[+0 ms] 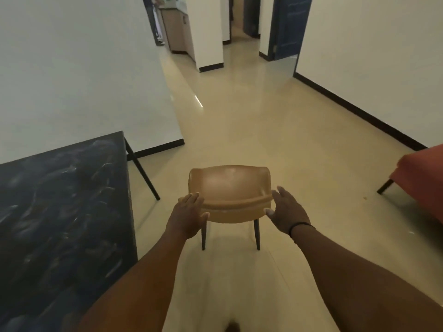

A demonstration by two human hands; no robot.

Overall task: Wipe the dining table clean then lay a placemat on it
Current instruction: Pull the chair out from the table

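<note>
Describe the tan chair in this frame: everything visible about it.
The tan chair has a smooth moulded seat and backrest, plastic or leather by the look, on thin dark legs. It stands upright on the beige floor, right of the dark marbled table and apart from it. The left hand grips the backrest's left end; the right hand sits open at its right end.

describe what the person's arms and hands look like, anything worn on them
Both forearms are bare, with no sleeves reaching into view. The left hand wears nothing that shows: no glove, ring or band. The right hand is also ungloved, and a thin black band circles its wrist; whether it is a hair tie or a bracelet cannot be told.
</note>
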